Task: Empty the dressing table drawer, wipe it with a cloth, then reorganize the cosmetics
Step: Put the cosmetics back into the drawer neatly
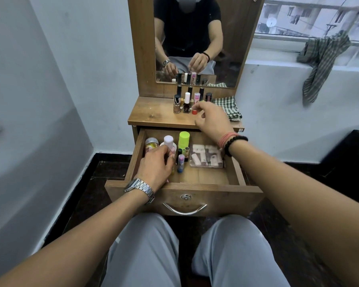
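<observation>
knuckles of my left hand (157, 165) are covering whatever my curled fingers are gripping at the drawer (197, 191)'s left side, beside the pink-capped white bottle (168, 142); i cannot tell which item it is. my right hand (212, 119) is hovering over the tabletop (153, 114)'s front edge, thumb and forefinger pinching a small red cap (194, 111), the piece under it too small to read. glass nail polish bottles (187, 103) are standing clustered near the mirror (195, 38). a checked cloth (229, 107) is lying crumpled at the right edge. inside the woodgrain drawer, a lime cylinder (183, 139) and a clear flat pouch (206, 155) are sitting towards the back.
</observation>
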